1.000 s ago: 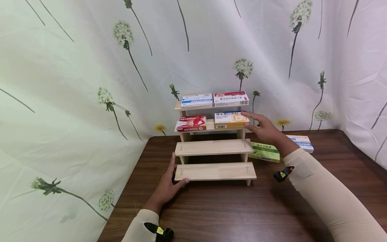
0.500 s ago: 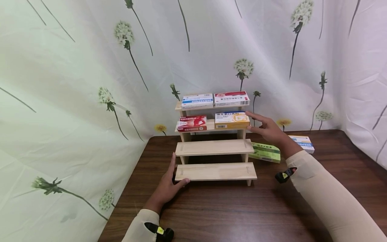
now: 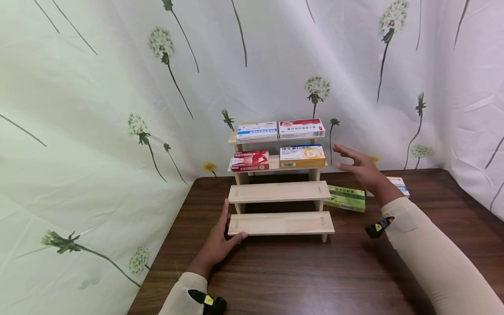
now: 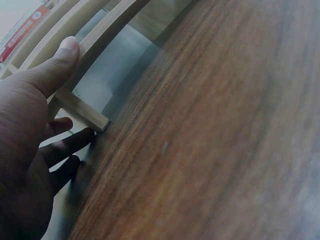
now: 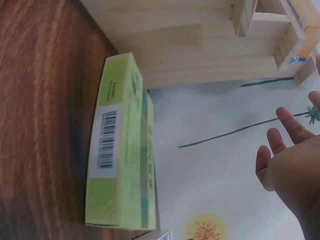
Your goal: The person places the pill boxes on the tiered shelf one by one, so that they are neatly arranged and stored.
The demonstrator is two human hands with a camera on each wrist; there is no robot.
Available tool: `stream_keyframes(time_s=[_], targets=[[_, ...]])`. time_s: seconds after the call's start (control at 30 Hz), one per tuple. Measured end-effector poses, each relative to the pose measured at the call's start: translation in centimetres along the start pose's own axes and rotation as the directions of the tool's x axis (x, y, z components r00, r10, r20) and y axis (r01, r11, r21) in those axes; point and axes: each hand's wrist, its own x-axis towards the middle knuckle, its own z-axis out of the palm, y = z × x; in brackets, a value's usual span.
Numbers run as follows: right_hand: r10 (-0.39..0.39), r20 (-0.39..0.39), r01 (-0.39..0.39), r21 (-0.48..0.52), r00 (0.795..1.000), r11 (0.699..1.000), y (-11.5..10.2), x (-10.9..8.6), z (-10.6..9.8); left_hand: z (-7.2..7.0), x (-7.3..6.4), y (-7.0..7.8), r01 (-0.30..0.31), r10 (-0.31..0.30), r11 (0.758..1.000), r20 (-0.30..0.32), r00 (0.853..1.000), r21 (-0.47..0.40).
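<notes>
A stepped wooden display rack (image 3: 279, 223) stands on the table. On its top step lie a white and blue medicine box (image 3: 257, 132) and a white and red medicine box (image 3: 301, 128). The step below carries a red medicine box (image 3: 250, 161) and, to the right, a white and yellow vitamin D drops box (image 3: 302, 156). My left hand (image 3: 215, 245) rests at the rack's lower left corner, thumb on the bottom board's front edge, fingers extended along the side. Holding nothing, my right hand (image 3: 364, 170) hovers right of the vitamin D box, apart from it, fingers extended.
Right of the rack, a green medicine box (image 3: 344, 199) lies on the dark wooden table (image 3: 283, 271). Behind it is another white and blue box (image 3: 399, 186), partly hidden by my right wrist. A dandelion-print cloth (image 3: 275, 65) hangs behind the table and along its sides.
My right hand has let go of the vitamin D box and drawn away to the right. The box stays on its step. My left hand has kept its place at the rack.
</notes>
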Motion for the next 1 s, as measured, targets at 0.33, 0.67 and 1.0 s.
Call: stream_keyframes(time_s=[0.33, 0.67, 1.0], targets=[[0.037, 0.015, -0.036, -0.022, 0.999, 0.999, 1.4, -0.8, -0.4, 0.1, 0.0, 0.0, 0.003, -0.003, 1.0, 0.001, 1.0, 0.01], [0.055, 0.009, -0.054, -0.089, 0.998, 0.995, 2.0, -2.2, -1.2, 0.1, -0.1, 0.2, 0.004, -0.004, 1.0, 0.0, 1.0, 0.006], [0.05, -0.017, -0.052, -0.218, 0.999, 0.974, 3.1, -3.3, -2.9, 0.0, -0.1, 0.2, 0.001, -0.001, 1.0, -0.002, 1.0, 0.002]])
